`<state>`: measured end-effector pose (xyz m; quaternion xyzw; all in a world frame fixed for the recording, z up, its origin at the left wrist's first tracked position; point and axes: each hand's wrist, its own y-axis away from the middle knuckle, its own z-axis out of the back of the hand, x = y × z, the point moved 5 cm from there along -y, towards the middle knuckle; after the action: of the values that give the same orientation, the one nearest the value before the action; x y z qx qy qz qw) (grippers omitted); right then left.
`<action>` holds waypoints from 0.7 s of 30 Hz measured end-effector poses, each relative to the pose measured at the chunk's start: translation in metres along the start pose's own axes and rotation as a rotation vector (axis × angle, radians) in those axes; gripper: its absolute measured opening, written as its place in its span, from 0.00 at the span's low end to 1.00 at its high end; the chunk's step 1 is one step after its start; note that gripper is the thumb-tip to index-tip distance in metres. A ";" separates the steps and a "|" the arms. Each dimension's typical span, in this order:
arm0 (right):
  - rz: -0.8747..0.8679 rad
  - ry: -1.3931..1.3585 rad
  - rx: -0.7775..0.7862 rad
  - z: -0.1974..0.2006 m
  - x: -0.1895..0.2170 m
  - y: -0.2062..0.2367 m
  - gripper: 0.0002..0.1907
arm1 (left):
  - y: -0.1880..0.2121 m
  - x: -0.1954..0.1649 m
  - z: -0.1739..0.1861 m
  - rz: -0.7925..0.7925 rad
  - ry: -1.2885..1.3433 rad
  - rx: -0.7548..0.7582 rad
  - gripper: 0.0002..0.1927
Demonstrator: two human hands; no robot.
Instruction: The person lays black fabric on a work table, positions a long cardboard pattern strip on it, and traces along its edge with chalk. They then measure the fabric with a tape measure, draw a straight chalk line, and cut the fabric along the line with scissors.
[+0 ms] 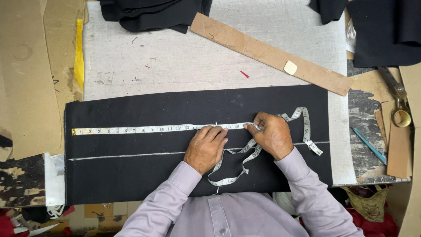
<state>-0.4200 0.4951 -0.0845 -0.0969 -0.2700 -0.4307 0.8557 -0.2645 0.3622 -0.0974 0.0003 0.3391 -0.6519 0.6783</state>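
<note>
Your left hand (205, 148) flat, pressing tape measure (144, 129) onto black cloth (131, 175); right hand (272, 134) pinching tape. Slack pinch: tape likely skews, reading off.

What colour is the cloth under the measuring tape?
Black cloth, clearest in the head view.

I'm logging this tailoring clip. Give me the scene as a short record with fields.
left hand: flat on the black cloth, fingertips pressing the tape measure
right hand: pinching the tape measure
tape measure: stretched straight leftward, slack looped near the person
chalk line: runs lengthwise below the tape
wooden ruler: lies diagonally beyond the cloth
scissors: at right
</note>
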 end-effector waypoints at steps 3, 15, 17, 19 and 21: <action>0.023 -0.060 -0.158 0.025 0.000 -0.002 0.18 | 0.003 0.004 -0.005 0.005 0.013 0.012 0.14; 0.272 0.307 -0.433 0.040 -0.061 -0.102 0.13 | 0.002 0.009 -0.002 0.075 0.066 0.016 0.14; 0.240 0.246 -0.442 0.046 -0.060 -0.099 0.16 | 0.004 0.011 -0.003 0.082 0.077 0.020 0.14; 0.161 0.194 -0.428 0.055 -0.053 -0.092 0.17 | 0.004 0.011 -0.003 0.066 0.066 0.006 0.14; 0.112 -0.048 -0.378 0.055 -0.039 -0.075 0.15 | 0.004 0.011 -0.003 0.045 0.069 -0.024 0.14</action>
<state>-0.5187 0.4979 -0.0646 -0.2807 -0.1988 -0.4228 0.8384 -0.2636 0.3546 -0.1063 0.0225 0.3700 -0.6321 0.6804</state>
